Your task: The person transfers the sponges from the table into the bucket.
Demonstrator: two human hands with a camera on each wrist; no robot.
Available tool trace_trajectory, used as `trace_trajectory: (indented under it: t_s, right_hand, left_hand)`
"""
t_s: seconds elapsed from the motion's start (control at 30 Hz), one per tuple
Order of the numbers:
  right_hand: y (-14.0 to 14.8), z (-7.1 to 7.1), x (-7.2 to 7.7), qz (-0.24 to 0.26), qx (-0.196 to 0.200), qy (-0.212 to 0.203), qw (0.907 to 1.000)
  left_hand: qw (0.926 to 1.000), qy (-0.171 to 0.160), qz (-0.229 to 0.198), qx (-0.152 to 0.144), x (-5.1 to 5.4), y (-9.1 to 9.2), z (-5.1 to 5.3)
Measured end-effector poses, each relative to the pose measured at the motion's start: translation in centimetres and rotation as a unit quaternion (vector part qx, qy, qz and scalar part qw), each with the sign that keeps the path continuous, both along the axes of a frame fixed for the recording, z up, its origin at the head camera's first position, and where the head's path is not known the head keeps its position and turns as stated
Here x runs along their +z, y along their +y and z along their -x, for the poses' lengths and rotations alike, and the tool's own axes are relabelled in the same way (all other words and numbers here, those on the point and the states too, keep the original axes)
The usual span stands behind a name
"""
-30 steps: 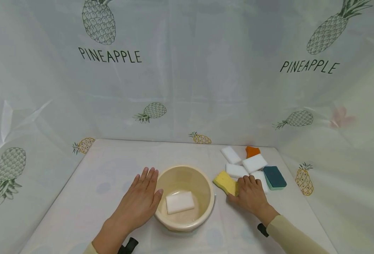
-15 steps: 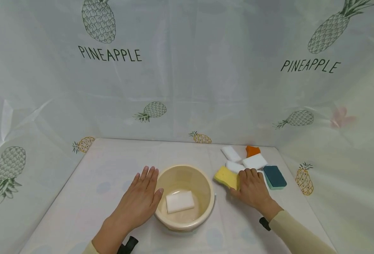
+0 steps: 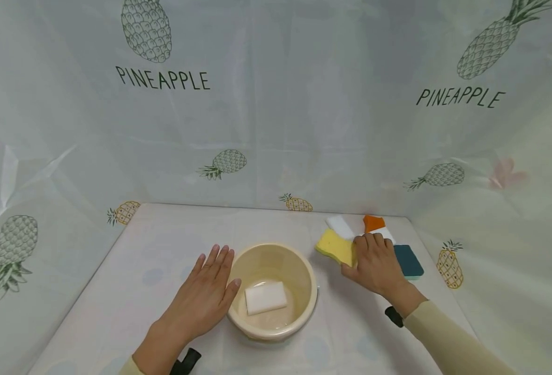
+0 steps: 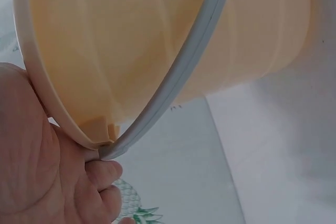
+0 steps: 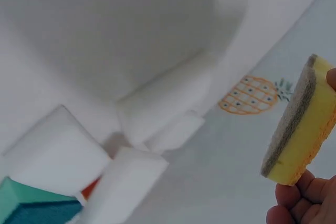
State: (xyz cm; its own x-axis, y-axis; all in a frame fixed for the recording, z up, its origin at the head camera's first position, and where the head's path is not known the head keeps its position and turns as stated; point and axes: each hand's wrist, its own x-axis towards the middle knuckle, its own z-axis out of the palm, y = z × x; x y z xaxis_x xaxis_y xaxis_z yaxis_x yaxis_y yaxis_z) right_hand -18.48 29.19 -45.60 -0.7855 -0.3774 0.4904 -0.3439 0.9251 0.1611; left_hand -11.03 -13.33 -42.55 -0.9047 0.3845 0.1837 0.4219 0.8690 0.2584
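A cream bucket [image 3: 243, 329] stands on the table with one white sponge block [image 3: 265, 298] lying inside it. My left hand [image 3: 201, 299] rests against the bucket's left rim, its fingers straight in the head view. The left wrist view shows that hand [image 4: 47, 166] touching the rim beside the grey handle [image 4: 178, 66]. To the right, my right hand [image 3: 379, 265] grips a yellow scrub sponge [image 3: 334, 246]; the right wrist view shows its grey scouring side [image 5: 291, 116]. That sponge is held up, apart from the white blocks.
Behind and below the right hand lie several white sponge blocks [image 3: 339, 227], partly hidden by it. An orange piece [image 3: 374, 223] and a dark teal-and-green sponge [image 3: 408, 261] lie close by. Pineapple-printed sheeting [image 3: 276, 104] walls off the table's back and sides.
My right hand has raised the yellow sponge off the table, slightly away and to the right, covering more of the white blocks. My left hand has stayed at the bucket.
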Motion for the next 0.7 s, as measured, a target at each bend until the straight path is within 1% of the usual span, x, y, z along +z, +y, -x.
trace_trajectory:
  t_s: [0.1,0.23,0.43,0.57,0.7]
  right_hand:
    - [-0.2,0.1,1.3,0.000,0.011,0.011,0.9999]
    - [-0.9,0.3,3.4,0.018,0.028,0.022,0.9992]
    - [-3.5,-0.2,6.5,0.061,0.074,0.028,0.9949]
    - [-5.9,-0.9,7.9,0.064,0.110,0.011,0.9919]
    - [-8.3,-1.6,8.5,0.054,0.130,-0.024,0.9897]
  left_hand:
    - [1.0000,0.006,0.004,0.002,0.1,0.1,0.0]
    - [0.9999,0.011,0.008,0.007,0.2,0.2,-0.2]
    - [0.9997,0.011,0.012,0.021,0.5,0.4,-0.4]
    - [0.9995,0.008,0.011,0.027,0.6,0.5,-0.6]
    - [0.9995,0.006,0.010,0.028,0.5,0.6,-0.6]
